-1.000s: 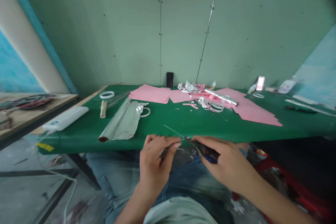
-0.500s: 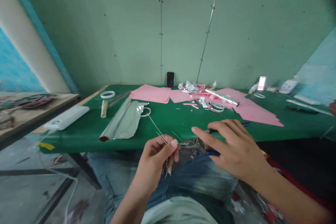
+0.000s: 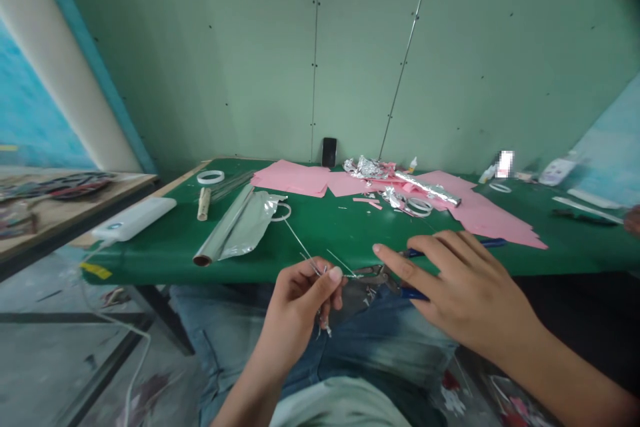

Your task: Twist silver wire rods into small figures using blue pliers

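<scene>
Left hand (image 3: 307, 293): thumb pinched against fingers on thin silvery wires (image 3: 299, 241), at the table's near edge, above the lap. 1 strand slants up-left over the green table (image 3: 335, 233); crinkled silvery ends hang below the fingers. Right hand (image 3: 463, 287): grasping the pliers (image 3: 384, 277) loosely, blue handles spread, index finger extended. Metal nose points left, at the wires; whether it bites on them, cannot tell.

Room: a band of green surface runs from the wires back to the pink paper (image 3: 294, 179). On the left, the foil roll (image 3: 223, 227) reaches close to the near edge, round tube end facing front.

Materials: table covering smooth, faintly glossy, front edge rounded. Foil sheet thin, right edge ragged. Crumpled foil (image 3: 367, 167) in a jagged heap. Paper flat, matte, sheets overlapping. White ring (image 3: 211, 177) lies flat, back left.
</scene>
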{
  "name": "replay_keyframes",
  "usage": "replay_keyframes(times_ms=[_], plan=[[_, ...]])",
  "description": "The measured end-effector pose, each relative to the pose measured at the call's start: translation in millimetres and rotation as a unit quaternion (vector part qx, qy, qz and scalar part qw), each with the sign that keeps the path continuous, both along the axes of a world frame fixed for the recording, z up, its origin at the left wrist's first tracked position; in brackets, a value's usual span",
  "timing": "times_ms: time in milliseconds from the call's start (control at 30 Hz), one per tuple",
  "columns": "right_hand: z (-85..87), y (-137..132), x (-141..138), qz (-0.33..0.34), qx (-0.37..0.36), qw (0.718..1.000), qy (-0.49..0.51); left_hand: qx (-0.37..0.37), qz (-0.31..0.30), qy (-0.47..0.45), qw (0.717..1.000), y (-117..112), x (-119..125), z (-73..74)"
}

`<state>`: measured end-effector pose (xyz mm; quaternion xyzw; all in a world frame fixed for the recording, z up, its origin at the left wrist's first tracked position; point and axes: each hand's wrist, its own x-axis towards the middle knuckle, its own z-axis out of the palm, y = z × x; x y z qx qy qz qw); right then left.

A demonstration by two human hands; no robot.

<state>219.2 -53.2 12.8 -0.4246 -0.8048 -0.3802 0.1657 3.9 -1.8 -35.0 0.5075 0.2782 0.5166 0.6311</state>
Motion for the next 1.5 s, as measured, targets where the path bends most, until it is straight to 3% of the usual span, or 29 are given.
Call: replay_keyframes(times_ms=[200,333,433,600,667,767,900,1000,1100,1167,1267,1500], plan=[[-2.8,-1.3,2.4,-0.01,-0.032,0.999,-0.001,0.041,0.013,0.051,0.998,0.3,-0.6,-1.6],[-8.4,6.8,5.9,0.005,-0.154,0.984,0.089,0.112,0.031,0.122,0.986,2.3,-4.9,-3.4],[-4.8,11.7,8.6,0.012,-0.293,0.94,0.174,0.161,0.023,0.182,0.97,5.1,-10.2,-2.9],[13.5,17.8,12.0,0.053,-0.492,0.832,0.249,0.242,-0.032,0.243,0.939,11.0,-15.6,0.1],[18.4,21.2,13.6,0.064,-0.543,0.794,0.266,0.263,-0.031,0.243,0.933,13.2,-14.9,0.2],[20.6,24.7,14.7,0.045,-0.556,0.779,0.288,0.277,0.01,0.234,0.932,15.3,-12.5,-1.1],[16.4,22.2,13.1,0.015,-0.534,0.798,0.279,0.243,0.007,0.255,0.936,15.7,-10.9,-4.1],[7.5,19.4,11.7,-0.019,-0.461,0.85,0.253,0.17,0.001,0.217,0.961,16.9,-9.3,-6.6],[-2.4,18.8,11.5,-0.032,-0.278,0.945,0.168,0.092,-0.003,0.144,0.985,19.3,-6.3,-8.1],[-6.1,18.4,11.5,-0.025,-0.125,0.988,0.084,0.048,0.0,0.109,0.993,20.4,-4.1,-8.3],[-6.7,14.8,9.4,-0.017,0.008,1.0,-0.016,0.005,0.009,0.072,0.997,20.5,-1.3,-7.9],[-7.3,8.4,-5.2,-0.025,0.067,0.993,-0.09,-0.041,0.021,0.017,0.999,19.7,5.8,-9.7]])
